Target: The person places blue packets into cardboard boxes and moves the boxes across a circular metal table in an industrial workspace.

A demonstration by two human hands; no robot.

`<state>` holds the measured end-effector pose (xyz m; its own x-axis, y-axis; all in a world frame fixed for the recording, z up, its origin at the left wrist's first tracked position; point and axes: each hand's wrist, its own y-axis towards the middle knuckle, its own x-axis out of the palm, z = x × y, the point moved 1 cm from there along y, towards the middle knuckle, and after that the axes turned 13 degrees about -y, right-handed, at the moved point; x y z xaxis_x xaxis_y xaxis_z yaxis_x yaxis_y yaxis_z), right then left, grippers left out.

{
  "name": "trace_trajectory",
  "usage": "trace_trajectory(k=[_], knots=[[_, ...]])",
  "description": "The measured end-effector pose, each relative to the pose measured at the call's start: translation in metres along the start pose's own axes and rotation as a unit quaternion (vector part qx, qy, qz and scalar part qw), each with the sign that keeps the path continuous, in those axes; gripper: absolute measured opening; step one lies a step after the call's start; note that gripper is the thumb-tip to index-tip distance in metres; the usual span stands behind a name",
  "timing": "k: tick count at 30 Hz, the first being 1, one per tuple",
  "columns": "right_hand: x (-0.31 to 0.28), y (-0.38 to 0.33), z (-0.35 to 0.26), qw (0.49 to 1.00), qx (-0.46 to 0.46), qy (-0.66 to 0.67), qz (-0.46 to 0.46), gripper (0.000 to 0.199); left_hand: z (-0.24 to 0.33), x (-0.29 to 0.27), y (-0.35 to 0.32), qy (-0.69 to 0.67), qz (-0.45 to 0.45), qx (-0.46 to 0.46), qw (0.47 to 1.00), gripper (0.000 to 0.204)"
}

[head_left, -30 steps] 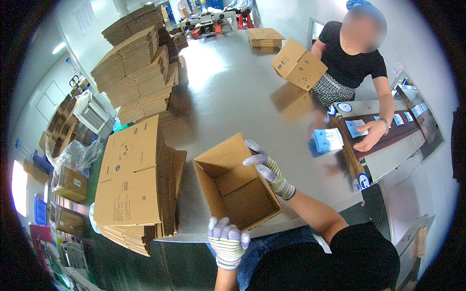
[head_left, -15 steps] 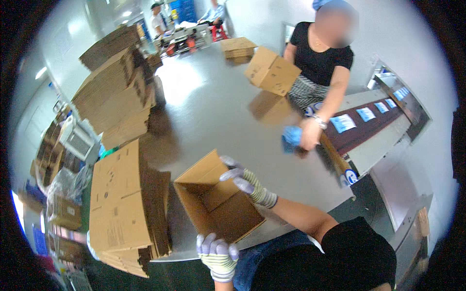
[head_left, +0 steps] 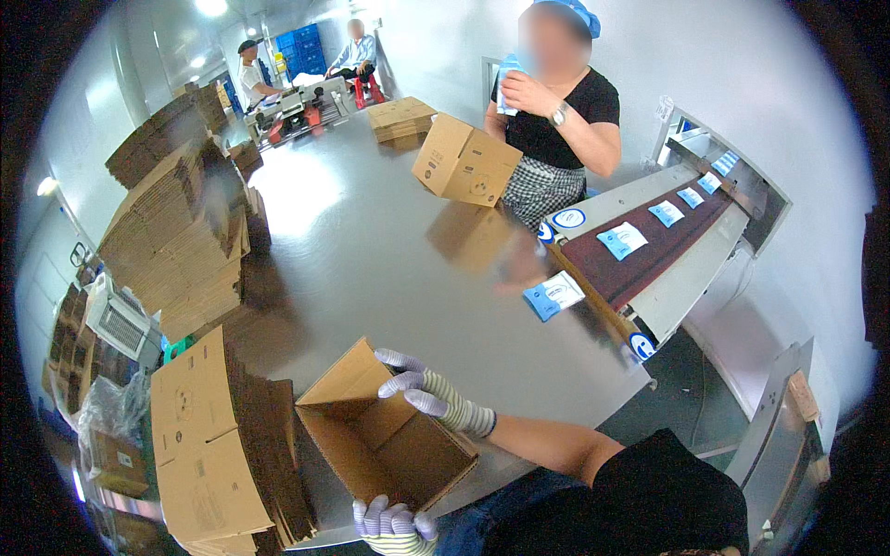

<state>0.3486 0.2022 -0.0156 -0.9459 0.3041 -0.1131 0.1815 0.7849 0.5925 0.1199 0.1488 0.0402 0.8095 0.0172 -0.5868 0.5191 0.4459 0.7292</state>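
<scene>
An open cardboard box (head_left: pixel 387 445) stands on the metal table near its front edge, its mouth turned toward me and its inside bare. My right hand (head_left: pixel 434 393), in a striped white and lilac glove, grips the box's far right edge, with the thumb toward the inside. Down at the near edge of the box, my left hand (head_left: pixel 394 528) in a matching glove has its fingers hooked on the rim. Its palm and wrist are partly cut off by the picture's lower edge.
Folded cardboard stacks (head_left: pixel 199 435) line the table's left side. Beyond stands a closed-looking box (head_left: pixel 466 159). At right, a conveyor (head_left: pixel 640 241) carries blue and white packets; one packet (head_left: pixel 554 296) lies off its end. A co-worker (head_left: pixel 565 111) across the table holds up a packet.
The co-worker's hand has risen from the conveyor's end, with a packet now held high. My view has shifted; both my hands stay on the box.
</scene>
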Motion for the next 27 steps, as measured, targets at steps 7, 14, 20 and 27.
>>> trace_trajectory(k=[7,14,20,27], knots=[[0.001,0.0,0.001,1.0,0.004,0.001,0.004,0.032,-0.004,0.002,-0.002,-0.003,0.001,0.008,1.0,0.013],[0.001,0.004,0.0,1.0,0.005,-0.016,0.014,0.032,-0.006,0.002,0.0,-0.004,0.0,0.013,1.0,0.014],[-0.001,0.007,-0.005,1.0,0.013,0.0,0.002,0.03,-0.007,0.002,-0.004,0.005,0.013,0.006,1.0,0.016],[0.011,0.01,-0.006,1.0,0.016,0.014,-0.005,0.03,-0.02,0.006,-0.024,0.033,0.031,0.004,0.999,0.014]])
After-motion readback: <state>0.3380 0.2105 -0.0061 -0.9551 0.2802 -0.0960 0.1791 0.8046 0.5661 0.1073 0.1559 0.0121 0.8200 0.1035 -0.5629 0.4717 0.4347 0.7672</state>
